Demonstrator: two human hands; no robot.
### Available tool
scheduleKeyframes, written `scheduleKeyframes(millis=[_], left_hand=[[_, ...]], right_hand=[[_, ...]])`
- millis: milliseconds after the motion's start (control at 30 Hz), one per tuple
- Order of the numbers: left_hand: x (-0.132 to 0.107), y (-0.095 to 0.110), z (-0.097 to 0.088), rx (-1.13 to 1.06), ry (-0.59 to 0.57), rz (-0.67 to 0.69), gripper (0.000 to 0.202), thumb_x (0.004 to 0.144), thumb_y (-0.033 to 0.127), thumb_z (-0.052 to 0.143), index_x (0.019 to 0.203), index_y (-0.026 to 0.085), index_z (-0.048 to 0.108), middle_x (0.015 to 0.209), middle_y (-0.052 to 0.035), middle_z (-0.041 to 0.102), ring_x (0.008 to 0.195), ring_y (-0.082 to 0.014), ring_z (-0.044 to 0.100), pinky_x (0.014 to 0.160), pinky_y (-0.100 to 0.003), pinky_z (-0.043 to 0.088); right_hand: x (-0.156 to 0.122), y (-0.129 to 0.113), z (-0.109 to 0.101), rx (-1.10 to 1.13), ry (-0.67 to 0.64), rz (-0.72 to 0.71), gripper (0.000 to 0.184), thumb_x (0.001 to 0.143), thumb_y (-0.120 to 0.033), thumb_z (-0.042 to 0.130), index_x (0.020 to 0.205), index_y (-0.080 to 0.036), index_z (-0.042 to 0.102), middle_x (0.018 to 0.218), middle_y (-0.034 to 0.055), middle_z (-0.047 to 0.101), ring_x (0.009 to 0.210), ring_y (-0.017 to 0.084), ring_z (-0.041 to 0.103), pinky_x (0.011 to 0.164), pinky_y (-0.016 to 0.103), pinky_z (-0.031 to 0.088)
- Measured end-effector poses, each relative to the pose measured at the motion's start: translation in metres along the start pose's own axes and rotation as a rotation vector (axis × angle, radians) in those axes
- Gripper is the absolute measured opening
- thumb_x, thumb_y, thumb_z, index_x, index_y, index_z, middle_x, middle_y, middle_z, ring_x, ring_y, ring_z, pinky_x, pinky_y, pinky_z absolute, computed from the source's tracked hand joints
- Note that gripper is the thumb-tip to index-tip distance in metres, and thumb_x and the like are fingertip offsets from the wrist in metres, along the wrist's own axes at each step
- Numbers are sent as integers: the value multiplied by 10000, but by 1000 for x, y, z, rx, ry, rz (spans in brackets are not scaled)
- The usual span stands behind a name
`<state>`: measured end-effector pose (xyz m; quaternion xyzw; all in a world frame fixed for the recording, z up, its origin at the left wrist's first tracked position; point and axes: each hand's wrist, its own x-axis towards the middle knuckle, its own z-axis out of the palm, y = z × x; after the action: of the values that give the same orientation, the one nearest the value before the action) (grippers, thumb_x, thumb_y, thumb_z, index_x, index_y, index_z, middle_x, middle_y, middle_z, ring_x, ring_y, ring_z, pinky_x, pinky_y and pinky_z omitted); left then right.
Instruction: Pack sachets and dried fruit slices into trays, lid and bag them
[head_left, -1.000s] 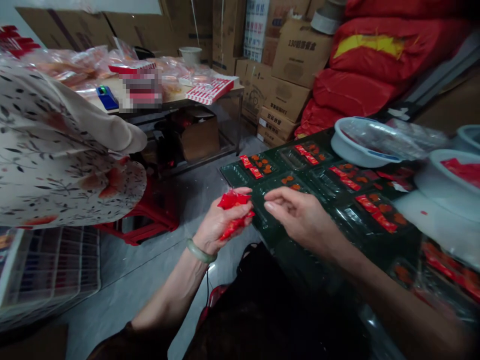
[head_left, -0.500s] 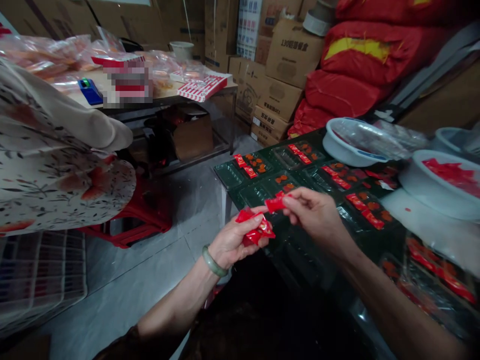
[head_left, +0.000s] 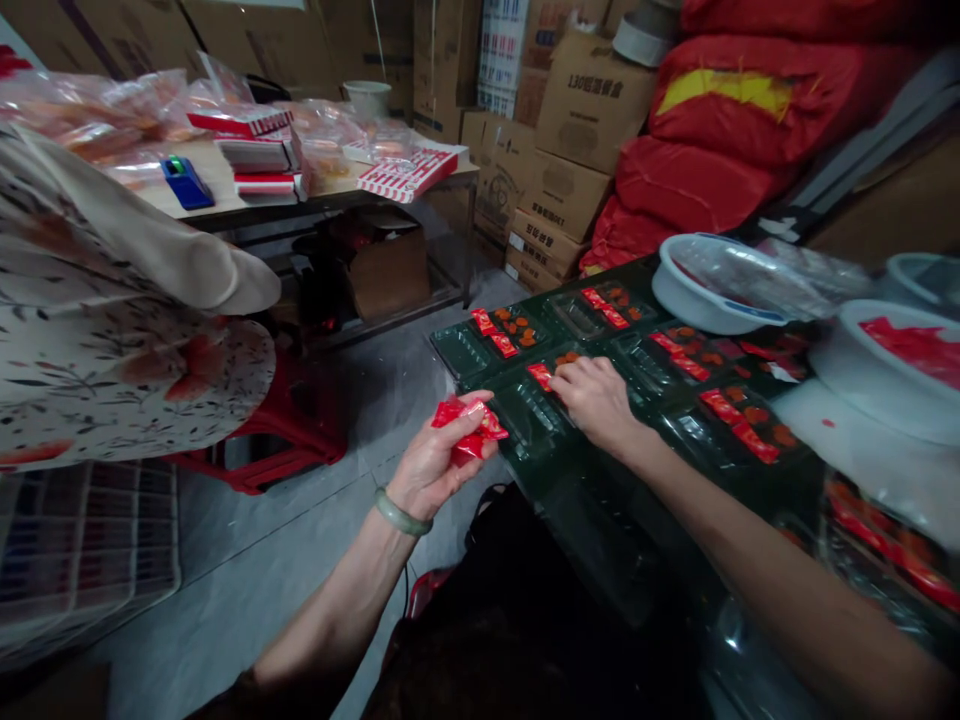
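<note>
My left hand [head_left: 442, 455], with a green bangle at its wrist, is closed around several small shiny red packets [head_left: 466, 425] just off the table's edge. Further right, my right hand [head_left: 596, 400] reaches down to a clear plastic tray [head_left: 525, 410] on the dark green table. Its fingers are pressed together on a red packet [head_left: 538, 377] lying in that tray; the fingertips are partly hidden. Small orange-brown round pieces [head_left: 568, 358] show just beyond the knuckles. A neighbouring tray [head_left: 461, 352] holds two red packets beside more of these round pieces.
Similar filled trays [head_left: 739, 420] cover the table. White basins [head_left: 709, 285] stand at its right side, one with red packets. To the left, a person in a flowered top [head_left: 127, 330] is by a red stool [head_left: 300, 420]. Cardboard boxes [head_left: 577, 100] are stacked behind.
My right hand has carried a red packet away from my left hand and down into the tray. My left hand has shifted left and slightly up with its bunch of packets.
</note>
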<state>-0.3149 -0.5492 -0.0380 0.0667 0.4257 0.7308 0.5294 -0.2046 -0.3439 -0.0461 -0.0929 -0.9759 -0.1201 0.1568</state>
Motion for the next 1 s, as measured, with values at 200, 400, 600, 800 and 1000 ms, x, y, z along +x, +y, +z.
scheduleKeyframes(millis=[200,400,600,800,1000], left_hand=[[-12,-25,20,229,-218,-163,295,749,303,653,988,140,595,587,0,563,391,-44,451,318,-123,242],[-33,-55,40,573,-605,-398,248,723,326,640,634,102,583,467,18,495,303,-21,336,278,-149,196],[-38,-65,57,511,-606,-493,322,698,398,686,829,114,611,525,1,548,334,-34,379,278,-135,207],[-34,-59,51,282,-301,-395,335,695,356,706,916,129,597,576,-20,572,415,-64,475,299,-116,217],[-32,-44,48,224,-94,-283,287,728,257,677,968,119,600,608,-44,605,450,-68,506,337,-112,289]], right_hand=[[-24,-43,-60,629,-2,246,278,900,-246,424,1136,-165,546,845,45,632,724,137,564,659,258,396],[-90,-79,-107,788,-309,212,204,890,-256,444,792,-179,605,745,24,601,665,120,555,610,236,399],[-118,-52,-114,1054,-129,765,200,831,-281,493,668,-178,543,566,-23,545,464,81,485,459,201,369],[-107,-26,-85,1230,-16,1172,182,725,-313,574,673,-174,470,629,29,659,366,61,457,370,183,310],[-100,-26,-65,1187,23,1154,116,728,-268,529,687,-173,476,606,16,642,371,60,446,382,184,319]])
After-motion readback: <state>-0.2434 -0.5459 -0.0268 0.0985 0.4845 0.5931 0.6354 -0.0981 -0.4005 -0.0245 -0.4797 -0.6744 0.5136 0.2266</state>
